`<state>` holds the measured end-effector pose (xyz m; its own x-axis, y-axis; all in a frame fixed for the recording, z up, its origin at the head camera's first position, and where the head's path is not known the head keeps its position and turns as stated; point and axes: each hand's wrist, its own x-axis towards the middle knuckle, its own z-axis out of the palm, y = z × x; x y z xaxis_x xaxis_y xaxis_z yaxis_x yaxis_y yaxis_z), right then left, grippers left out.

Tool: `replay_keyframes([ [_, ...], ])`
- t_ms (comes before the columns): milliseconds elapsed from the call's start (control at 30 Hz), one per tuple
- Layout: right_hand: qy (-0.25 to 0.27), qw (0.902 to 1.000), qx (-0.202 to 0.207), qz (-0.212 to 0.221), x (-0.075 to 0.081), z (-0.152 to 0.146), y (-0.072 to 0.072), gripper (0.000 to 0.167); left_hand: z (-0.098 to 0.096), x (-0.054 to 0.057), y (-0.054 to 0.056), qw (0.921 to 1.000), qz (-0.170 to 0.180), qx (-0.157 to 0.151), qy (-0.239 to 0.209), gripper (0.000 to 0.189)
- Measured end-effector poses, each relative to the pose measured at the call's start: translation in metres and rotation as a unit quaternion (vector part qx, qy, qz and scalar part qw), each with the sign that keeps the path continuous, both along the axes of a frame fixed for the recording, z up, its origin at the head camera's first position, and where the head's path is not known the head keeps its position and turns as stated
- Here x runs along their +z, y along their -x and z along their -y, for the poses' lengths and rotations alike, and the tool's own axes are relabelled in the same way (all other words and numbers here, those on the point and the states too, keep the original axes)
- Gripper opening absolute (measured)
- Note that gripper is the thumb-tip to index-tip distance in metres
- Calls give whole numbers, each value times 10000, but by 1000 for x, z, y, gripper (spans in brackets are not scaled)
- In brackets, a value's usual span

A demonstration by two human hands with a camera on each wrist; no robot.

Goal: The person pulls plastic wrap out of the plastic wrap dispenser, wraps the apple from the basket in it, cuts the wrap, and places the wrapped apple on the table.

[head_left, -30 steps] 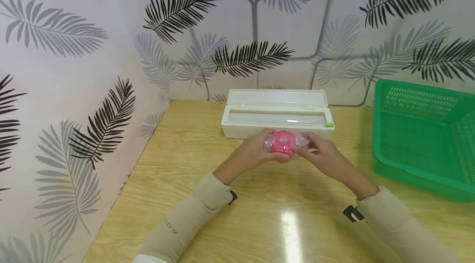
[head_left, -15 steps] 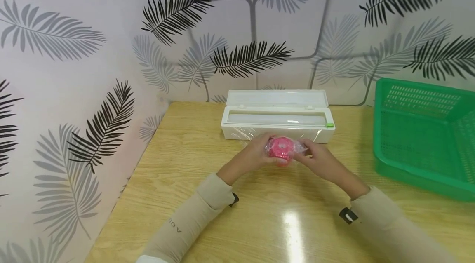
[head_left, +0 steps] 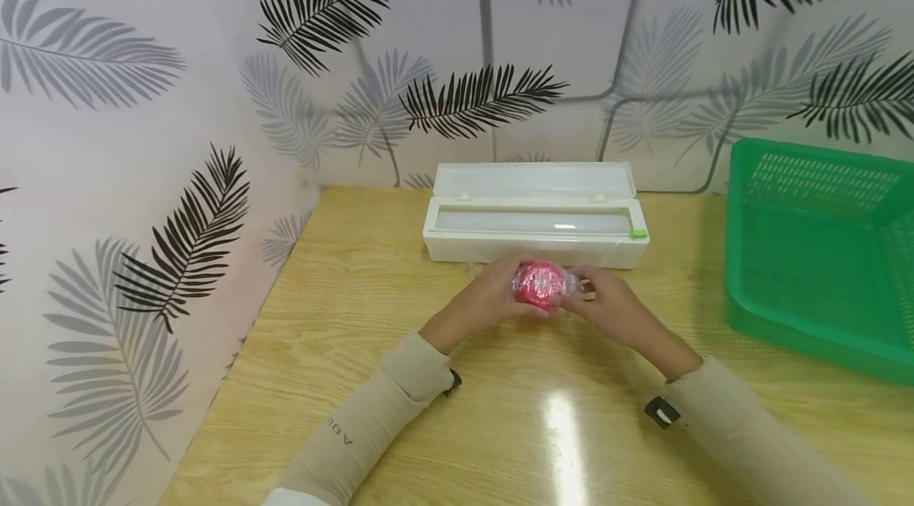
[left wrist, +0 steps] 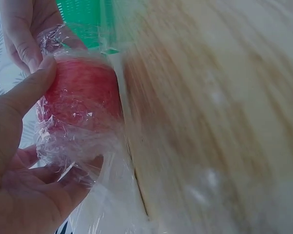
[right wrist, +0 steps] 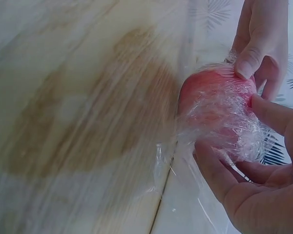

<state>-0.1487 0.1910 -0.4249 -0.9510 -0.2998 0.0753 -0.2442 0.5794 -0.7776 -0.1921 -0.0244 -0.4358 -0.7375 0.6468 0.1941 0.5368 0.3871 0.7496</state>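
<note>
Wrapping a pink round object [head_left: 540, 285] in clear film [right wrist: 234, 114], held between both hands just in front of a white dispenser box [head_left: 535, 250] and above the wooden table [head_left: 371, 284]. The left hand [head_left: 491, 297] grips the object's left side, thumb on the near face and fingers curled round beneath; the right hand [head_left: 607, 304] pinches the film bunched at the right side. Good practice at this step, as judged here: the left grip should be steady but light, while the right draws the gathered film snug and folds it against the object—pulling too hard may tear it, and slack would leave loose pockets. Fingers caught under a fold are best slipped out before pressing it flat. A loose sheet spreads past the object in both wrist views; whether it is joined to the roll [head_left: 528, 221] cannot be told, so any tug calls for care. The object appears squat and smooth-sided, deep pink in the head view and redder in the wrist views; its covering is glossy, finely creased across the face and thickly crumpled—almost whitish—at the sides. What it is cannot be told.
</note>
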Motion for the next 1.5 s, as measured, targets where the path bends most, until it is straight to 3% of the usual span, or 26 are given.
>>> replay_keyframes([
  [500, 127, 9996, -242, 101, 6, -9, 7, 57, -10, 16, 8, 9994, -322, 4, 158, 79],
  [700, 152, 9998, -71, 139, 8, -14, 8, 54, -14, 17, 8, 9992, -299, 21, 275, 79],
  [867, -68, 9999, 107, 27, 23, -22, 7, 44, -18, 18, 7, 9967, -366, 72, 721, 78],
  [967, -111, 9991, -219, -335, 36, -29, 8, 40, -18, 21, 4, 9911, -605, 116, 1176, 77],
  [1067, -39, 9928, -803, -884, 46, -36, 12, 38, -18, 33, 2, 9842, -955, 213, 1474, 65],
  [1200, -204, 9802, -1484, -1297, 45, -43, 22, 43, -25, 61, 3, 9854, -1196, 338, 1164, 39],
  [1333, -226, 9755, -1882, -1115, 28, -52, 34, 57, -53, 81, 14, 9843, -1445, 126, 1004, 25],
  [1433, 192, 9760, -2028, -772, 14, -59, 41, 64, -81, 85, 26, 9732, -1759, -137, 1476, 23],
  [1500, 545, 9767, -2002, -552, 5, -61, 46, 64, -99, 83, 32, 9613, -1961, -258, 1917, 23],
])
